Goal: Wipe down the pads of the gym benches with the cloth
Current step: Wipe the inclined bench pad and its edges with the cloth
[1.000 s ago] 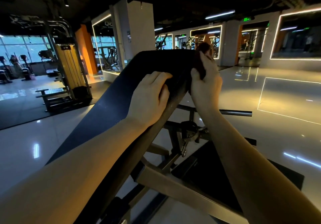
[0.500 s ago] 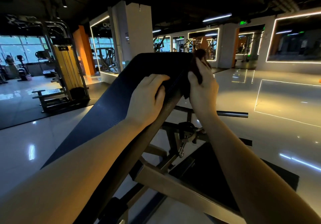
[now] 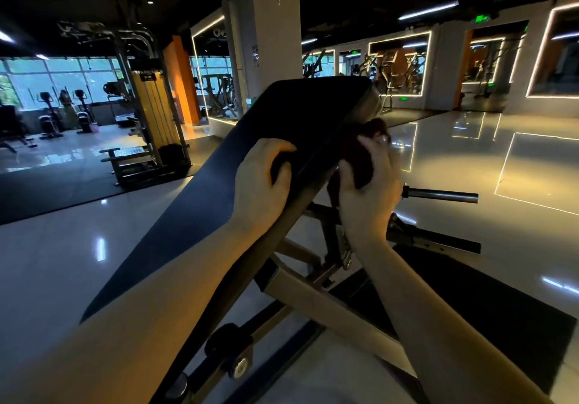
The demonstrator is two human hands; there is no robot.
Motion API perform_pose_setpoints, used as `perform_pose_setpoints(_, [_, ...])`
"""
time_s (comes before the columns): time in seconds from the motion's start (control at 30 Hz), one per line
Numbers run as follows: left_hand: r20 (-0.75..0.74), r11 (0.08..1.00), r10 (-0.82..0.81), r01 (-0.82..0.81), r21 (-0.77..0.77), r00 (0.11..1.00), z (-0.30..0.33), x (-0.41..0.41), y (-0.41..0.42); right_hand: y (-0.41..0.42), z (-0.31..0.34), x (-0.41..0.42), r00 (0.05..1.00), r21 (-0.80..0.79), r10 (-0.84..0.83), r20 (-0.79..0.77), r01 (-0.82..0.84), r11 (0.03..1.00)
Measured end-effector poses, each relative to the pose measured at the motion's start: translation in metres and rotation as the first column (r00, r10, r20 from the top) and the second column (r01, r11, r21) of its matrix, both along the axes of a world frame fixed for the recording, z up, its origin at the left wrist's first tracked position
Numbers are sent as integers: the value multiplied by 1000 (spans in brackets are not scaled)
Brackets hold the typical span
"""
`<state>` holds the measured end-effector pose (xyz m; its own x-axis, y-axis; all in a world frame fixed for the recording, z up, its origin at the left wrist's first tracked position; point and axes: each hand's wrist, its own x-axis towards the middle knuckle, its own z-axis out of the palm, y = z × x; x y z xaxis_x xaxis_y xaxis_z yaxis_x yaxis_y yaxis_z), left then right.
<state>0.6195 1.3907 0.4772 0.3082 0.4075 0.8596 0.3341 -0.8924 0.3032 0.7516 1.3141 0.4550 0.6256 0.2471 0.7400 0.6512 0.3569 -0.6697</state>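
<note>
On the inclined bench pad we see bare surface above and below our left hand, which rests on its right edge. Along the pad's right side our right hand presses the dark cloth. Beneath it, the frame beam, the adjustment bracket and a horizontal steel bar crowd the way. Open glossy floor lies farther right.

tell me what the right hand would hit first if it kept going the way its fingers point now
Probably nothing solid: the right hand, gripping the dark cloth against the bench pad's right side edge, points up along that edge. The pad's top corner looks nearest, though depth is unclear.
</note>
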Motion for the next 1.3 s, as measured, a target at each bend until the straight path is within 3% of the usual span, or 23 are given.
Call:
perform_pose_setpoints(0.13, [-33,999,12,-13,-31,999,-8,-4,-10,10,-8,-25,990,-9,-1,144,2,1000])
perform_pose_setpoints(0.27, [-16,999,4,-5,-43,1000,-6,-4,-8,-9,-48,-55,936,-141,184,299,-148,979])
perform_pose_setpoints(0.4, [0,999,-10,10,-37,1000,4,0,-9,-5,0,-20,996,-4,22,87,-22,1000])
perform_pose_setpoints(0.47, [2,1000,-14,15,-27,1000,12,5,-11,0,22,-7,993,-60,120,12,-119,991])
perform_pose_setpoints(0.53, [-3,999,-30,30,-33,1000,19,12,-13,4,9,-12,978,-143,203,47,-195,970])
perform_pose_setpoints(0.67, [-24,997,-55,54,-58,998,28,22,-10,3,-44,-36,964,-135,142,225,-113,984])
perform_pose_setpoints(0.9, [-149,998,-54,56,7,987,40,45,-4,34,42,31,997,-28,-73,28,74,997])
perform_pose_setpoints(1.07, [-147,997,-46,55,54,988,31,48,4,20,1,-7,994,-15,-10,111,12,1000])
perform_pose_setpoints(1.3, [-127,996,-71,78,46,989,29,49,9,42,70,63,999,-15,19,-32,-20,1000])
